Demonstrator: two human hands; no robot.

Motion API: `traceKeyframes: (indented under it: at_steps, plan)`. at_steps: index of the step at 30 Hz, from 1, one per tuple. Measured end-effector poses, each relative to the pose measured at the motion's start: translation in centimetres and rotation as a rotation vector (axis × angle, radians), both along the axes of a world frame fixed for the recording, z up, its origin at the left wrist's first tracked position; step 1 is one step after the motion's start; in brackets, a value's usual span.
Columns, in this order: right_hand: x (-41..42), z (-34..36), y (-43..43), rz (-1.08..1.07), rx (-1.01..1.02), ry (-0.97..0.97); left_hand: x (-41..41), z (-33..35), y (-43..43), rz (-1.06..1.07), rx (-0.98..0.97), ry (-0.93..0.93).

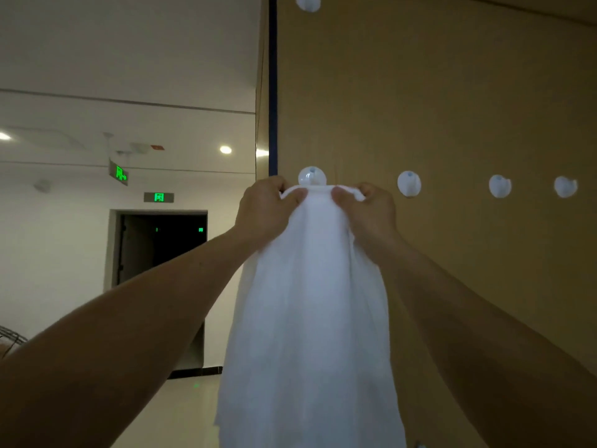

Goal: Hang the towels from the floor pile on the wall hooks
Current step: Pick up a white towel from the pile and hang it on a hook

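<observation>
Forearms point(135, 321) raised, left hand point(263, 211) and right hand point(370, 216) grip the white towel point(310, 302) in curled fingers just under a hook point(311, 175).

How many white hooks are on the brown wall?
5 hooks: one at the top edge, four in a row, the leftmost just above the towel. More may hide behind it.

The person's left forearm point(145, 321) and right forearm point(484, 321) were bare along all their visible length, from the lower corners up to the wrists. Both looked broad near the camera and tapered toward the wrists. The left grip point(268, 211) and right grip point(368, 218) were bare as well, with rounded knuckles and blunt thumb tips. Finer marks were too dim to tell.
</observation>
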State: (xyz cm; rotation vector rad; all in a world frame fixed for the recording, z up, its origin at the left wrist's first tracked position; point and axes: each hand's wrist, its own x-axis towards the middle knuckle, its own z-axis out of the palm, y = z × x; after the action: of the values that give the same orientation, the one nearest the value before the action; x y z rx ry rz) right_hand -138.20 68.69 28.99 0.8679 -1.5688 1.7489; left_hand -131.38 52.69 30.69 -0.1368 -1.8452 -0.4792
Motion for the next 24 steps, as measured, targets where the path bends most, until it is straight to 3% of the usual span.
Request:
traceKeyframes:
  at_steps: [6,9,14,17,22,24]
  plan:
    - [-3.1,6.2,-1.1,-0.140,0.019,0.064,-2.5,5.3,-0.5,0.205,0.003,0.129]
    - [-4.2,6.3,-1.5,-0.229,0.132,0.068,-3.1,5.0,-0.4,0.365,-0.043,0.144]
    - [-4.1,6.5,-1.5,-0.357,0.150,0.109,-2.9,5.5,0.4,0.483,-0.070,0.163]
    - [-3.9,6.2,-1.4,-0.367,0.238,0.079,-2.6,5.2,0.5,0.476,-0.060,0.046]
    - [-3.4,4.7,-0.3,-0.103,0.337,-0.010,-0.5,4.6,0.6,0.234,0.190,-0.329]
    - [-3.2,4.0,-0.2,-0.178,0.407,-0.020,-0.1,4.0,1.2,0.351,0.120,-0.388]
